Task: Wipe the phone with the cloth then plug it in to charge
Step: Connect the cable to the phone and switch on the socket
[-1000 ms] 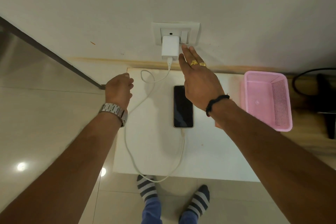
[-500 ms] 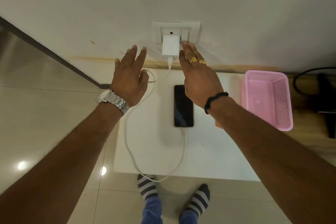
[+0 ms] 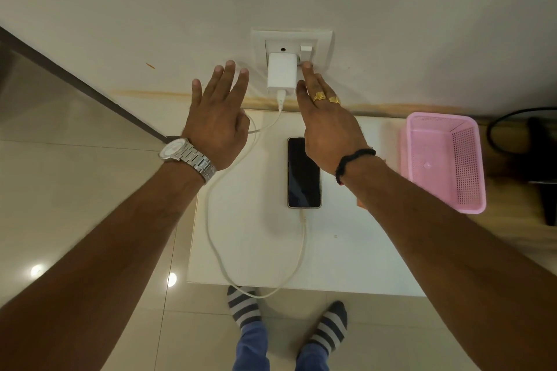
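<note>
The phone (image 3: 303, 178) lies face up with a dark screen on the white table (image 3: 250, 235). A white cable (image 3: 211, 220) runs from its near end, loops off the table's front edge and rises to the white charger (image 3: 281, 75) plugged into the wall socket plate (image 3: 324, 39). My right hand (image 3: 327, 126) reaches over the phone, one straight fingertip touching the white switch (image 3: 306, 53) right of the charger. My left hand (image 3: 215, 117) hovers with straight spread fingers, left of the charger, holding nothing. An orange bit (image 3: 360, 203), perhaps the cloth, peeks from under my right forearm.
A pink plastic basket (image 3: 470, 159) stands at the table's right end against the wall. A dark cable and dark object (image 3: 542, 144) sit on the wooden floor at far right. My striped-socked feet (image 3: 244, 304) stand at the table's front edge on glossy tiles.
My left hand opened from a loose fist and rose toward the wall left of the charger. My right fingertip moved up along the charger's side to the switch.
</note>
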`<state>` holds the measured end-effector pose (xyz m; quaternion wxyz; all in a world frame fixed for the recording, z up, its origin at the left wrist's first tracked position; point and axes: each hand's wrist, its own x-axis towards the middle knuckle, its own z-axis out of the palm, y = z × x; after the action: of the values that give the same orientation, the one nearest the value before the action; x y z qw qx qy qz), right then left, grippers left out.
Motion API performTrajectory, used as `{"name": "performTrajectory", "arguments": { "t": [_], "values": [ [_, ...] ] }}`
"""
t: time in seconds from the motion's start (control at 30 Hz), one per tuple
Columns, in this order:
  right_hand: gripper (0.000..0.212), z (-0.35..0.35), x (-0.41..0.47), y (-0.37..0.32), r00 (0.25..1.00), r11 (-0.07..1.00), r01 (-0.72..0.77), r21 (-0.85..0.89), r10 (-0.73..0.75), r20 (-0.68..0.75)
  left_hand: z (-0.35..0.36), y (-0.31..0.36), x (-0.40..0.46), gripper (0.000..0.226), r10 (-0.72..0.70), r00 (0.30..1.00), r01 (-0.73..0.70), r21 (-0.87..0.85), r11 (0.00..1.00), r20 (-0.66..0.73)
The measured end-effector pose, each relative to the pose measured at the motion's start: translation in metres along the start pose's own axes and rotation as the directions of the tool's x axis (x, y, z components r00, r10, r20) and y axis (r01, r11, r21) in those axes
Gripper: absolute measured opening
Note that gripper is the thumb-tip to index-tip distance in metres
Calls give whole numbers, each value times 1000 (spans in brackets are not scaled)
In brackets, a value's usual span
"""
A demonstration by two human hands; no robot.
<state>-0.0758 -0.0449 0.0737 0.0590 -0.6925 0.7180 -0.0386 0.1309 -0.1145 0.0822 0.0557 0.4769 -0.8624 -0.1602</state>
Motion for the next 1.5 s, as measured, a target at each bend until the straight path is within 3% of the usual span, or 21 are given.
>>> {"name": "performTrajectory", "arguments": {
  "t": [0.1, 0.3, 0.4, 0.53, 0.73, 0.9, 1.5],
  "values": [
    [83, -4, -4, 2, 1000, 1000, -8, 23, 8, -20, -1, 1, -1, 69, -11, 1000, 11, -30, 999, -4],
    [33, -8, -15, 12, 988, 957, -104, 269, 131, -85, 0, -3, -4, 57, -84, 996, 80, -94, 992, -31],
    [23, -5, -18, 21, 971, 917, -191, 349, 229, -68, 0, -6, -5, 56, -84, 996, 81, -101, 992, -26],
    [22, 3, -25, 36, 949, 867, -263, 424, 313, -49, 0, -11, -8, 63, -106, 994, 104, -89, 991, -21],
    [22, 16, -38, 52, 862, 686, -447, 574, 502, 72, 5, -19, -14, 61, -134, 991, 132, -89, 987, -15],
    [25, 20, -50, 59, 823, 597, -501, 627, 553, 130, 9, -23, -17, 60, -163, 987, 162, -88, 983, -4],
    [24, 23, -61, 59, 826, 578, -505, 641, 540, 164, 24, -22, -18, 62, -192, 981, 191, -122, 974, -2]
  ]
}}
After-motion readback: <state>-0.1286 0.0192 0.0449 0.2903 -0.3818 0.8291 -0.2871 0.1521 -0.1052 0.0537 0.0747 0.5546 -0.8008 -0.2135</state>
